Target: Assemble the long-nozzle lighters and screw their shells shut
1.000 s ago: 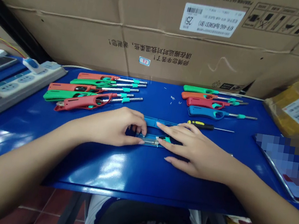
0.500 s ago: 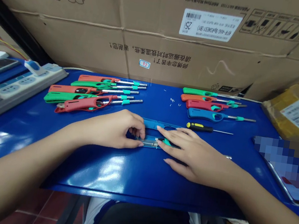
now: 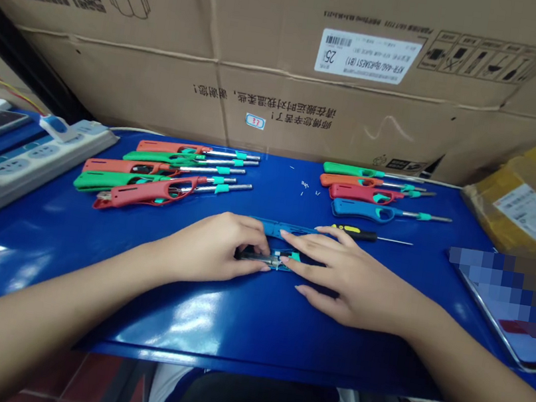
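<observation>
A blue gas lighter lies opened up in front of me, partly covered by both hands. One blue shell half (image 3: 278,229) rests at the back. Nearer to me, the other half holds a clear fuel tank (image 3: 259,258) and a small green part (image 3: 295,257). My left hand (image 3: 221,248) is closed, thumb and fingers pinching the clear tank from the left. Spread over the right side, my right hand (image 3: 351,281) has its fingers apart; one fingertip touches the back shell, another sits by the tank's end. The lighter's right end is hidden under that hand.
Several red and green lighters (image 3: 153,190) lie at back left, and several more, including a blue one (image 3: 367,210), at back right. A screwdriver (image 3: 371,236) lies behind my right hand. A power strip (image 3: 27,158) borders the left, a phone (image 3: 507,317) the right; cardboard (image 3: 266,80) stands behind.
My left hand has slid slightly right along the clear tank, and its fingers now cover more of it. My right hand stays nearly in place. The camera view has shifted a little.
</observation>
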Action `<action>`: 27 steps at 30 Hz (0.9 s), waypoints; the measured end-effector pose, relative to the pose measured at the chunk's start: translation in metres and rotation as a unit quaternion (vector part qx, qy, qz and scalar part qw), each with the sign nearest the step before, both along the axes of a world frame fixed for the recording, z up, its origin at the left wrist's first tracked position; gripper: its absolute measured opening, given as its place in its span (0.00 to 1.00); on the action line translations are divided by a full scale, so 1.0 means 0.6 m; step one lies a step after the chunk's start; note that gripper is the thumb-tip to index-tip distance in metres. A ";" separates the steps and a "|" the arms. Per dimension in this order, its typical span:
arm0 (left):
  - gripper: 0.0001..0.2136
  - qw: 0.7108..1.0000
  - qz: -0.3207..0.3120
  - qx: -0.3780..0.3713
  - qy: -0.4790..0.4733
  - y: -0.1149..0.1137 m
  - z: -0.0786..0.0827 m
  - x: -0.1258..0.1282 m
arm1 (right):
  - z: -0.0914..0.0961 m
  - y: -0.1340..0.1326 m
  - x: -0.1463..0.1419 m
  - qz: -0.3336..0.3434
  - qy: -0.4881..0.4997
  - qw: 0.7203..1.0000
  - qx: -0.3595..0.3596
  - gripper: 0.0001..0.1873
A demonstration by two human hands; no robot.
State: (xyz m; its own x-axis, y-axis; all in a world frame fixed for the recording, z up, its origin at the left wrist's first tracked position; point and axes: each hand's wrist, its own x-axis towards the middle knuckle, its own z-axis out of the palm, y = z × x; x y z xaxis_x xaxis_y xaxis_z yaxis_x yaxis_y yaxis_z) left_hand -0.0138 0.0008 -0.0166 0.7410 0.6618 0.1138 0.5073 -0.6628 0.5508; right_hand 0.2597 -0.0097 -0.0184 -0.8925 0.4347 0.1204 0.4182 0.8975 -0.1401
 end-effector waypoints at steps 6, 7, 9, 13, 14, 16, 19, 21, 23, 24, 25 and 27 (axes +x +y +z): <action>0.03 0.999 0.028 -0.006 -0.025 -0.001 -0.003 0.004 | 0.000 -0.002 -0.005 -0.003 -0.022 0.999 0.024 0.26; 0.03 0.999 0.031 -0.008 -0.026 -0.001 -0.003 0.005 | 0.000 -0.004 -0.007 -0.006 -0.024 0.999 0.031 0.25; 0.03 0.999 0.038 -0.009 -0.030 -0.002 -0.003 0.007 | 0.000 -0.006 -0.010 -0.012 -0.029 0.999 0.041 0.25; 0.03 0.998 0.043 -0.007 -0.033 -0.003 -0.004 0.008 | 0.001 -0.008 -0.013 -0.018 -0.023 0.998 0.053 0.24; 0.03 0.999 0.043 -0.005 -0.033 -0.003 -0.004 0.007 | 0.001 -0.008 -0.012 -0.017 -0.014 0.998 0.054 0.24; 0.03 0.999 0.041 -0.001 -0.029 -0.003 -0.003 0.005 | 0.002 -0.007 -0.010 -0.018 0.011 0.998 0.052 0.23; 0.08 0.999 0.043 0.015 -0.030 -0.002 0.002 0.002 | 0.004 -0.004 -0.006 -0.023 0.033 0.998 0.044 0.22; 0.10 0.997 0.051 0.037 -0.039 -0.002 0.006 0.001 | 0.003 -0.003 -0.006 -0.029 0.023 0.999 0.037 0.23; 0.10 0.996 0.056 0.062 -0.040 -0.001 0.007 0.002 | -0.001 -0.002 -0.007 -0.030 0.004 0.999 0.025 0.23; 0.09 0.995 0.054 0.070 -0.034 0.000 0.007 0.002 | -0.003 -0.002 -0.008 -0.031 -0.006 0.999 0.018 0.23; 0.09 0.995 0.050 0.077 -0.026 0.000 0.007 0.002 | -0.005 -0.001 -0.008 -0.032 -0.013 0.999 0.010 0.24; 0.09 0.996 0.041 0.084 -0.007 0.001 0.005 0.001 | -0.005 0.001 -0.005 -0.035 -0.015 0.999 -0.004 0.24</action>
State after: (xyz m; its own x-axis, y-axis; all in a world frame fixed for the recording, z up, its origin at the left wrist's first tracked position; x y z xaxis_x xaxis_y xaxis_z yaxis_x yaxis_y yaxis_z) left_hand -0.0129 0.0012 -0.0137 0.6825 0.6911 0.2377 0.5573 -0.7026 0.4425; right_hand 0.2566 -0.0093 -0.0213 -0.8633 0.4965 0.0905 0.4836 0.8651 -0.1329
